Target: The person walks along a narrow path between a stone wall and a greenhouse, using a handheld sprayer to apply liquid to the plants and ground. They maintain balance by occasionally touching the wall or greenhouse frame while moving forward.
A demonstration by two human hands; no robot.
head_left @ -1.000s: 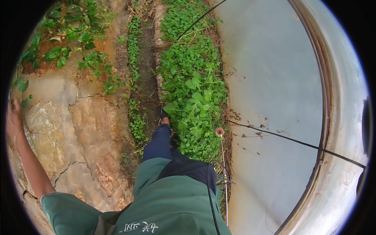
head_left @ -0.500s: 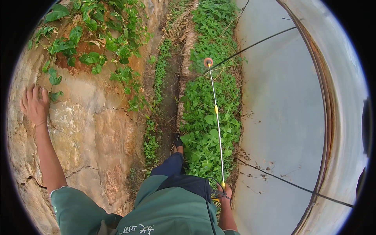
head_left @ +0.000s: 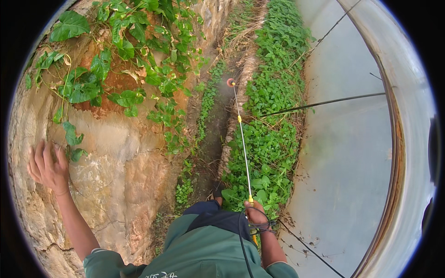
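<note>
Currently a spray wand [head_left: 242, 139] is gripped in the right hand [head_left: 255, 214], nozzle aimed toward twelve o'clock along the ditch [head_left: 214, 139], while the left hand [head_left: 46, 167] is pressed open-palmed on the rock wall [head_left: 116, 167] at nine o'clock; steady footing seems needed next.

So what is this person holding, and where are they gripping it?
The right hand grips a thin spray wand at its near handle end. The left hand holds nothing, resting flat against the rock wall.

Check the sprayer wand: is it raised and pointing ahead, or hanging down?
Raised, pointing ahead. The right hand grips the sprayer wand at its base, and its orange nozzle reaches out over the ditch.
</note>
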